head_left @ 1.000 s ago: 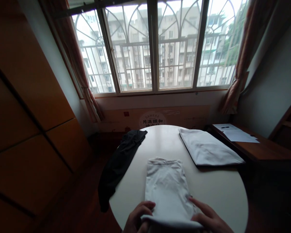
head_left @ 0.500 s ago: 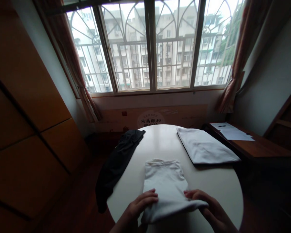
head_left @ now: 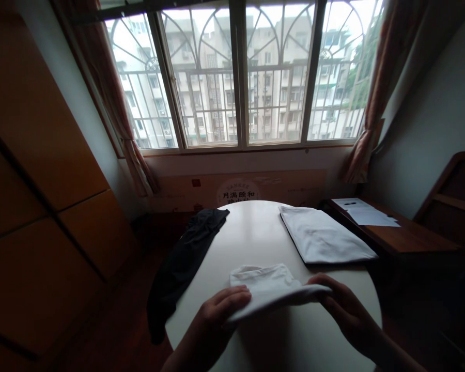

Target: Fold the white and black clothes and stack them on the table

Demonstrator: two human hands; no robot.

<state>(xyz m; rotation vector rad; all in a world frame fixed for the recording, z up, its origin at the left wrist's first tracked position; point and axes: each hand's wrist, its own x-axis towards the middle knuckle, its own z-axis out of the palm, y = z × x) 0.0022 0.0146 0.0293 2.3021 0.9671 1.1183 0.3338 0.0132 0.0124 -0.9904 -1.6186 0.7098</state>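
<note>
A white folded garment (head_left: 267, 284) lies across the near part of the round white table (head_left: 251, 232), its near edge lifted and bent over. My left hand (head_left: 222, 310) grips its left side, fingers on top and thumb hidden beneath. On the opposite side, my right hand (head_left: 339, 299) pinches the right corner of the cloth and holds it above the tabletop. What kind of garment it is cannot be made out.
Dark clothing (head_left: 189, 263) hangs over the table's left edge. At the back right lies a flat folded white cloth (head_left: 323, 235) with a dark layer beneath. Beyond it, a wooden side table (head_left: 422, 237) carries papers (head_left: 372, 216). A barred window (head_left: 240, 77) is ahead.
Both hands have raised the near edge of the white garment and moved it away from me, so the cloth now bends over and looks shorter. My right hand has moved up.
</note>
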